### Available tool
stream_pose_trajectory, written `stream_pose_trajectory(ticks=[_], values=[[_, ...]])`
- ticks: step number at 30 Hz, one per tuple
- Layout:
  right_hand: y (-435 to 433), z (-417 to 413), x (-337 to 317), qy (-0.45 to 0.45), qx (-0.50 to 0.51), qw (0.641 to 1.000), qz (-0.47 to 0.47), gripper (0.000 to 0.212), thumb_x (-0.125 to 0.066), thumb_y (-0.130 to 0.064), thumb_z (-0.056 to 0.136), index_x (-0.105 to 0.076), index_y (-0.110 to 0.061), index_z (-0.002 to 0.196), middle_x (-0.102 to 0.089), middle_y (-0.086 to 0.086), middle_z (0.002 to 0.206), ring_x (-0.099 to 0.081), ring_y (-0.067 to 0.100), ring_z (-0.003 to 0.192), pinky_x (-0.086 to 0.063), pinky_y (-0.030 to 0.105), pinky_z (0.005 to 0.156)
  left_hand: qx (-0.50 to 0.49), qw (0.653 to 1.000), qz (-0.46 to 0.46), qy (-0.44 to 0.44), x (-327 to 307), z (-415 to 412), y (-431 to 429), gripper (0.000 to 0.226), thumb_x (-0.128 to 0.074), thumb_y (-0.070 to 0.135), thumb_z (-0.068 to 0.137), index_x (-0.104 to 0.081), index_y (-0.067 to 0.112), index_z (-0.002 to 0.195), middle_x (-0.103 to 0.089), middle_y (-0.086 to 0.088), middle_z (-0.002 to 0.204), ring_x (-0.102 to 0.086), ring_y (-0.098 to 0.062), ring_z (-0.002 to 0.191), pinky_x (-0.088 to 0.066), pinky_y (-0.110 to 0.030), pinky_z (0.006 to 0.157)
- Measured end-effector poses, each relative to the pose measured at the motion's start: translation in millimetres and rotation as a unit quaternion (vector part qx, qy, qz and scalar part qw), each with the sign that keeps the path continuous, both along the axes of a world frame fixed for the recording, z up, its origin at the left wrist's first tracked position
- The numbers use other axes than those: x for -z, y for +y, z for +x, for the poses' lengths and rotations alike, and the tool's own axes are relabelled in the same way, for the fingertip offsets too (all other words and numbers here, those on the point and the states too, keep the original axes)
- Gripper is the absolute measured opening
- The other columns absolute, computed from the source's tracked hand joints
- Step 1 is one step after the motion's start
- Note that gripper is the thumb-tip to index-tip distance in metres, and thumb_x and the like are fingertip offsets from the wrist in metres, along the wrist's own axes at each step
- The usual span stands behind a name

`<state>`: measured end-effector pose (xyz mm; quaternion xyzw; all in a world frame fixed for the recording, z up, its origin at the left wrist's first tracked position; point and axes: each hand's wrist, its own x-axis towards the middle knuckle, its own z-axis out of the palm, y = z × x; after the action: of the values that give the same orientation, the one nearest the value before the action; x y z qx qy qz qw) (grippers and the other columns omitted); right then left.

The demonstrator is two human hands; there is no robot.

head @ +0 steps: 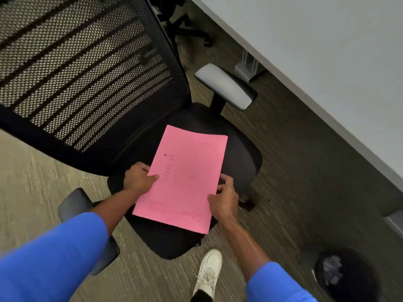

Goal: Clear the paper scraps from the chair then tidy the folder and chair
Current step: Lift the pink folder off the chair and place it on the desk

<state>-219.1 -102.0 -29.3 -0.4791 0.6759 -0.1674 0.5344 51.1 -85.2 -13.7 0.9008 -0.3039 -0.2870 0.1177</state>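
folder: a pink folder (183, 177) lies flat over the black seat of the chair (242, 158), faint printed lines on its upper face, its long edges running from near the backrest toward the person.
left hand: the left hand (138, 178) grips the folder's left long edge, thumb on top of the pink face, fingers curled underneath, clamped on the folder.
right hand: the right hand (224, 198) holds the folder's right long edge near the lower corner, thumb pressed on top, fingers wrapped around the edge, pinching it.
sleeves: both forearms come out of blue sleeves (56, 258).
chair: a black mesh backrest (87, 68) rises at upper left; one grey armrest (225, 86) stands beyond the seat, another armrest (76, 203) sits partly under the left arm.
bin: a dark wastebasket (357, 277) stands on the carpet at lower right, well apart from the chair, with crumpled paper scraps (331, 269) inside.
floor: a white shoe (208, 271) stands on the carpet just beside the seat's front edge.
desk: a pale desk (327, 51) fills the upper right.
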Motion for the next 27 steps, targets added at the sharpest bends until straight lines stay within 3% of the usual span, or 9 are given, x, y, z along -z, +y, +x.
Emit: stream_pose_trajectory(ticks=[3,7,9,12,14,18,23,27], values=[[1,-26,-21,0.005,-0.018,1.000,-0.007,0.069,-0.074,-0.002,0.082,-0.046,-0.033,0.137,-0.072,-0.009,0.090,-0.073,0.012,0.082,-0.063,0.047,0.071,-0.006,0.999,-0.010,0.038,-28,-14,12,0.036,-0.091,0.023,0.081,-0.065,0.013,0.105,-0.071,-0.005,0.097,-0.070,-0.022,0.087,-0.060,-0.035,0.074],[9,-63,-54,-0.006,-0.035,0.999,-0.026,0.063,-0.079,-0.001,0.081,-0.054,-0.031,0.131,-0.075,-0.010,0.089,-0.074,0.005,0.074,-0.065,0.042,0.068,-0.013,0.997,-0.035,0.065,-72,-42,29,0.034,-0.091,0.019,0.081,-0.062,0.016,0.099,-0.067,0.001,0.091,-0.063,-0.010,0.078,-0.046,-0.026,0.058],[14,-81,-75,-0.021,-0.042,0.999,-0.029,0.063,-0.080,0.000,0.081,-0.057,-0.031,0.131,-0.077,-0.008,0.089,-0.075,0.006,0.075,-0.064,0.035,0.065,-0.014,0.996,-0.047,0.072,-93,-55,39,0.032,-0.090,0.018,0.082,-0.062,0.016,0.099,-0.068,0.001,0.090,-0.064,-0.011,0.078,-0.047,-0.026,0.059],[25,-110,-108,-0.043,-0.042,0.997,-0.045,0.064,-0.081,0.000,0.082,-0.059,-0.034,0.132,-0.077,-0.006,0.092,-0.076,0.014,0.083,-0.066,0.041,0.074,0.012,0.996,-0.063,0.060,-124,-76,55,0.026,-0.086,0.018,0.086,-0.066,0.015,0.103,-0.071,0.000,0.094,-0.070,-0.019,0.088,-0.051,-0.030,0.064],[32,-132,-134,-0.047,-0.045,0.997,-0.052,0.065,-0.081,0.000,0.083,-0.059,-0.032,0.135,-0.077,-0.007,0.094,-0.076,0.011,0.086,-0.066,0.040,0.079,0.019,0.995,-0.074,0.058,-145,-92,64,0.025,-0.084,0.017,0.088,-0.067,0.015,0.106,-0.071,0.003,0.095,-0.069,-0.016,0.087,-0.050,-0.029,0.064],[51,-180,-189,-0.050,-0.048,0.995,-0.071,0.063,-0.081,-0.007,0.087,-0.055,-0.033,0.138,-0.076,-0.007,0.102,-0.075,0.006,0.090,-0.065,0.030,0.077,0.022,0.990,-0.108,0.086,-191,-133,80,0.024,-0.084,0.018,0.089,-0.067,0.017,0.106,-0.072,0.003,0.095,-0.071,-0.015,0.086,-0.052,-0.026,0.063],[79,-235,-240,-0.063,-0.025,0.992,-0.104,0.062,-0.080,-0.011,0.088,-0.054,-0.036,0.139,-0.074,-0.007,0.109,-0.075,0.012,0.097,-0.066,0.040,0.084,0.038,0.980,-0.152,0.120,-242,-183,93,0.023,-0.084,0.018,0.089,-0.068,0.019,0.106,-0.074,0.001,0.100,-0.074,-0.018,0.088,-0.061,-0.034,0.073],[98,-275,-269,-0.055,-0.005,0.989,-0.138,0.062,-0.079,-0.016,0.088,-0.052,-0.039,0.139,-0.073,-0.011,0.115,-0.074,0.011,0.099,-0.065,0.040,0.085,0.064,0.975,-0.168,0.130,-276,-223,96,0.024,-0.081,0.017,0.091,-0.068,0.019,0.111,-0.073,0.002,0.102,-0.074,-0.017,0.091,-0.064,-0.038,0.077]])
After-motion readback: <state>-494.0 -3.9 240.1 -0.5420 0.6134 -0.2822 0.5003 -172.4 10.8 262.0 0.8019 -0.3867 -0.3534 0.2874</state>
